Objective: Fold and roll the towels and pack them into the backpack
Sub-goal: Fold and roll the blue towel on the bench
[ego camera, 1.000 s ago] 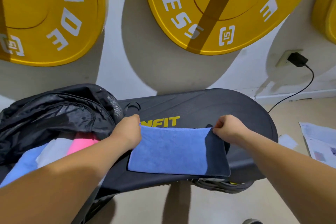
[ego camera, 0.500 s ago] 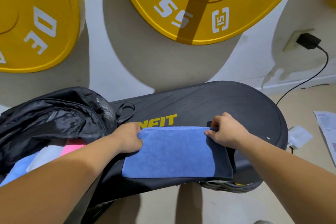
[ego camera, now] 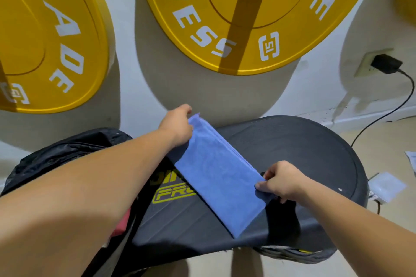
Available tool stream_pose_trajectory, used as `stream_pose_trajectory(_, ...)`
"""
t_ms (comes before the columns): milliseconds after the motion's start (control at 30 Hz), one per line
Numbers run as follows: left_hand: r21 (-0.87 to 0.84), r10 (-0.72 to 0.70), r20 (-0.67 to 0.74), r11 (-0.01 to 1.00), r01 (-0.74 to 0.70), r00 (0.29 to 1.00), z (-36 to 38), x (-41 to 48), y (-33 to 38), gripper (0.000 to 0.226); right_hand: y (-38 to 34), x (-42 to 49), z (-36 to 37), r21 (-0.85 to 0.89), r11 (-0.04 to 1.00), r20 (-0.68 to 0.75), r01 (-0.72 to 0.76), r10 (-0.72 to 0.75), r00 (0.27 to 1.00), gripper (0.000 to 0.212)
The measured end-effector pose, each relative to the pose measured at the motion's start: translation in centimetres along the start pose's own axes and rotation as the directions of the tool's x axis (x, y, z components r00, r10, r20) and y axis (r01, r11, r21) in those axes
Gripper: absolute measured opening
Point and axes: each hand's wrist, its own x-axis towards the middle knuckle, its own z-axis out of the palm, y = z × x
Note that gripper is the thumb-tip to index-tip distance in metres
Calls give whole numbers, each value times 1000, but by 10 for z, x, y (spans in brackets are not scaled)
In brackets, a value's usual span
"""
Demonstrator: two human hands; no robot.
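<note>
A folded blue towel (ego camera: 219, 175) lies slanted across the black bench pad (ego camera: 304, 155), its far end raised toward the wall. My left hand (ego camera: 176, 125) grips that far corner. My right hand (ego camera: 281, 181) pinches the towel's near right corner. The black backpack (ego camera: 65, 153) sits at the left, mostly hidden behind my left forearm, with a strip of pink cloth (ego camera: 122, 224) showing under the arm.
Two big yellow weight plates (ego camera: 236, 18) hang on the white wall right behind the bench. A black charger (ego camera: 386, 64) is plugged in at the right, its cable running down to the floor. Papers (ego camera: 388, 185) lie on the floor to the right.
The towel has turned from lying level across the pad to a diagonal. My left hand lifted its corner up and away toward the wall, while my right hand drew its corner nearer.
</note>
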Motion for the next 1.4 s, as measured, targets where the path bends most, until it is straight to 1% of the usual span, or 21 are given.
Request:
stream_pose_trajectory(67, -87, 32, -98, 995, -41, 995, 5, 3, 21, 56, -2, -1, 1, -4, 1000, 12, -16, 16, 1000, 22)
stream_pose_trajectory(133, -74, 29, -84, 997, -36, 996, 15, -10, 32, 51, -3, -2, 0, -67, 997, 15, -27, 28, 999, 26)
stream_pose_trajectory(233, 28, -48, 106, 999, 46, 993, 31, -52, 34, 10, -4, -5, -2, -161, 987, 16, -23, 26, 1000, 32)
stream_pose_trajectory(267, 44, -66, 174, 997, 59, 982, 38, -68, 33, 6, -4, -5, -2, -177, 984, 13, -23, 26, 1000, 34)
stream_pose_trajectory(300, 45, -100, 235, 995, 92, 967, 47, -86, 32, 14, -5, -6, -3, -198, 980, 8, -24, 26, 1000, 37)
stream_pose_trajectory(400, -119, -227, 350, 952, 283, 909, 79, -131, 24, 21, -7, -9, -2, -286, 958, 9, -11, 14, 1000, 44)
stream_pose_trajectory(467, -222, -266, 331, 911, 348, 906, 93, -151, 20, 29, -8, -13, 0, -347, 938, 30, 6, 5, 1000, 46)
stream_pose_trajectory(567, -406, -305, 290, 819, 405, 907, 102, -166, 17, 30, -11, -24, 5, -401, 914, 89, 55, -21, 996, 48)
stream_pose_trajectory(600, -418, -306, 267, 817, 396, 914, 100, -169, 15, 29, -13, -28, 7, -413, 907, 124, 76, -26, 992, 49)
stream_pose_trajectory(700, -305, -261, 174, 903, 304, 949, 88, -177, -3, 20, -16, -40, 16, -410, 899, 266, 153, -43, 963, 51)
stream_pose_trajectory(800, -271, -220, 188, 925, 266, 957, 73, -195, -26, 19, -19, -55, 26, -328, 924, 394, 195, -54, 918, 47)
stream_pose_trajectory(867, -178, -142, 195, 968, 177, 971, 67, -214, -35, 19, -21, -65, 33, -376, 900, 403, 221, -56, 914, 48)
stream_pose_trajectory(900, -101, -54, 165, 992, 71, 985, 66, -223, -36, 19, -21, -68, 35, -469, 848, 354, 248, -77, 932, 49)
stream_pose_trajectory(967, 6, 199, 103, 980, -200, 975, 62, -237, -33, 16, -20, -70, 39, -709, 626, 211, 325, -252, 945, 47)
stream_pose_trajectory(1000, 31, 318, 113, 946, -324, 941, 61, -240, -30, 17, -19, -70, 40, -747, 549, 179, 374, -376, 909, 42)
stream_pose_trajectory(1033, 72, 408, 156, 903, -423, 899, 60, -242, -25, 22, -18, -71, 42, -728, 520, 179, 446, -484, 857, 36)
stream_pose_trajectory(1100, 180, 483, 262, 826, -534, 835, 62, -245, -19, 29, -15, -77, 47, -629, 488, 219, 604, -635, 741, 30)
stream_pose_trajectory(1167, 220, 484, 290, 806, -550, 825, 66, -247, -22, 27, -8, -84, 60, -559, 434, 254, 706, -722, 644, 31)
stream_pose_trajectory(1267, 199, 500, 260, 809, -553, 826, 70, -245, -30, 22, 10, -82, 84, -651, 246, 222, 718, -843, 490, 37)
stream_pose_trajectory(1300, 173, 499, 252, 820, -546, 829, 69, -243, -32, 19, 15, -80, 89, -684, 204, 208, 700, -866, 455, 42)
stream_pose_trajectory(1400, 86, 484, 207, 856, -509, 850, 70, -238, -37, 12, 21, -71, 91, -719, 198, 143, 666, -896, 420, 46)
